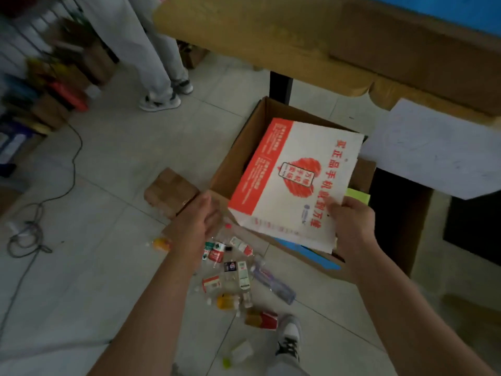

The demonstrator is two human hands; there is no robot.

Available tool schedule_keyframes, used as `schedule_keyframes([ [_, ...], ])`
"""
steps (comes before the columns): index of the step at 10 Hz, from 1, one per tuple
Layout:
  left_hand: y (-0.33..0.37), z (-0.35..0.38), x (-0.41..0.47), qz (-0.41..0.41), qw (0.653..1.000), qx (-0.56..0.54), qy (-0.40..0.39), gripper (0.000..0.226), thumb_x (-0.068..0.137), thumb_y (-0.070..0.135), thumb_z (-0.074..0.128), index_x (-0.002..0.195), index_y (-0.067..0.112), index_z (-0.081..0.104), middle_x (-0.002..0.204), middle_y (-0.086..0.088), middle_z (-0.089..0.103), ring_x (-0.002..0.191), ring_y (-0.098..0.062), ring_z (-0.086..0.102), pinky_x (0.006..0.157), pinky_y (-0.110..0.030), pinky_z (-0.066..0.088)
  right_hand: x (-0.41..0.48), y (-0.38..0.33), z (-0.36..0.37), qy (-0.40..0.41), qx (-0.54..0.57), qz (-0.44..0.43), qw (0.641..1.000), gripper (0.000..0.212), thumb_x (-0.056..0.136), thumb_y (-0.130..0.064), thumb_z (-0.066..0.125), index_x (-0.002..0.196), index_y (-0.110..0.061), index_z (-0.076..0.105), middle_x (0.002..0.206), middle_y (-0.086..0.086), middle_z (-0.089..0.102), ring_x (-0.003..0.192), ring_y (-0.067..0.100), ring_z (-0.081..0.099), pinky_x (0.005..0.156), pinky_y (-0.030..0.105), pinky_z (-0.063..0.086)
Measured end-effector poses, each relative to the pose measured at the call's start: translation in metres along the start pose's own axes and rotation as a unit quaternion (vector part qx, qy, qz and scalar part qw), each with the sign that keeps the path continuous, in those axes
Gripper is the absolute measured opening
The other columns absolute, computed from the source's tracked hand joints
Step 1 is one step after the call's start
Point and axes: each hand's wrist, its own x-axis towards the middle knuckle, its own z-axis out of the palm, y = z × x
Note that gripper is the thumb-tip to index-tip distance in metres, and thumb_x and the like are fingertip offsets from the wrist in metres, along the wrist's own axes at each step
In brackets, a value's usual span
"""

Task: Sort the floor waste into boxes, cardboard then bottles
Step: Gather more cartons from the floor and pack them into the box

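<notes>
My right hand (352, 221) grips the near right corner of a flat white and red printed cardboard sheet (292, 180), held tilted over the open brown cardboard box (230, 161). A yellow-green piece and blue pieces show inside the box under the sheet. My left hand (200, 218) hovers empty beside the box's near left corner, fingers loosely apart. Several small plastic bottles (238, 275) lie scattered on the tiled floor below my hands, among them a clear bluish one (273, 283) and a red-labelled one (263, 320). A small closed brown carton (170, 191) lies left of the box.
A wooden table (325, 44) stands behind the box, with a white sheet (439, 150) at its right. A person's legs and shoes (160, 99) stand at the upper left near shelves of goods. A grey cable (32, 226) snakes over the floor. My own shoe (288, 337) is near the bottles.
</notes>
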Motion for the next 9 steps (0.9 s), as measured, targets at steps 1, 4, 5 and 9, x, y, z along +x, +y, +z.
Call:
schedule_keyframes([
  [1, 0.007, 0.002, -0.028, -0.020, 0.998, 0.050, 0.040, 0.024, 0.101, 0.038, 0.043, 0.122, 0.029, 0.051, 0.129, 0.007, 0.057, 0.117, -0.009, 0.053, 0.101, -0.032, 0.038, 0.019, -0.004, 0.011, -0.040, -0.013, 0.059, 0.997, 0.019, 0.098, -0.015, 0.056, 0.112, -0.007, 0.066, 0.106, 0.006, 0.071, 0.088, 0.022, 0.067, 0.078, 0.039, 0.057],
  [4, 0.026, -0.087, -0.181, -0.073, 0.972, 0.108, 0.194, 0.038, 0.083, 0.040, 0.061, 0.119, 0.027, 0.060, 0.125, 0.002, 0.062, 0.115, -0.015, 0.058, 0.092, -0.030, 0.040, -0.085, -0.033, -0.013, -0.187, -0.317, 0.032, 0.929, 0.033, 0.095, -0.021, 0.054, 0.124, -0.003, 0.056, 0.119, 0.018, 0.064, 0.108, 0.037, 0.062, 0.091, 0.044, 0.053],
  [5, 0.013, -0.112, -0.228, -0.096, 0.963, 0.101, 0.230, 0.037, 0.092, 0.026, 0.063, 0.128, 0.020, 0.057, 0.125, 0.001, 0.062, 0.115, -0.018, 0.059, 0.093, -0.028, 0.040, -0.124, -0.030, -0.011, -0.193, -0.336, 0.049, 0.920, 0.033, 0.094, -0.011, 0.050, 0.125, 0.000, 0.054, 0.093, 0.014, 0.063, 0.078, 0.028, 0.060, 0.066, 0.036, 0.050],
  [9, -0.054, -0.207, -0.325, -0.147, 0.929, 0.066, 0.332, 0.029, 0.096, 0.020, 0.056, 0.125, 0.017, 0.058, 0.121, -0.013, 0.065, 0.112, -0.030, 0.060, 0.104, -0.043, 0.044, -0.205, -0.048, 0.047, -0.333, -0.258, 0.132, 0.897, 0.028, 0.099, 0.002, 0.035, 0.078, -0.011, 0.048, 0.050, -0.004, 0.050, 0.038, 0.004, 0.046, 0.040, 0.015, 0.039],
])
